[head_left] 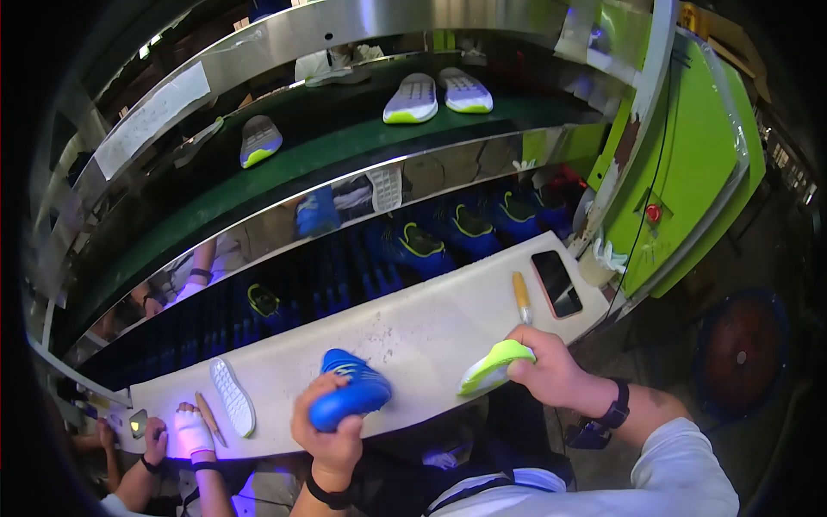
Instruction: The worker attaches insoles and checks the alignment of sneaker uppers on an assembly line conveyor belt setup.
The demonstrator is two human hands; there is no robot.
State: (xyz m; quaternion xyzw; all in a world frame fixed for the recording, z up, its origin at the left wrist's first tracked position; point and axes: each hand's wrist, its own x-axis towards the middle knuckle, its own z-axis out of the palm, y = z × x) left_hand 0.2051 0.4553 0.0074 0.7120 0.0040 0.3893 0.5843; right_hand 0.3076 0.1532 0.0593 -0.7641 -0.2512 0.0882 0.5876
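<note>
In my left hand [326, 426] is a blue shoe upper [355, 392], gripped at its rounded end with the fingers and thumb around it. Its laced end points away from me, over the white bench top. My right hand [551, 366] is closed on a shoe sole [495, 366], white with a bright yellow-green end, tilted above the bench's front edge. The thumb presses on the sole's near side. Upper and sole are apart from each other.
The white bench [431, 319] carries a phone [556, 284], a yellow-handled brush [522, 297] and a white sole [233, 396]. A co-worker's gloved hand [192, 431] is at the left. Blue shoes [422, 241] line the rack behind; soles [412, 99] lie on the green belt [345, 142].
</note>
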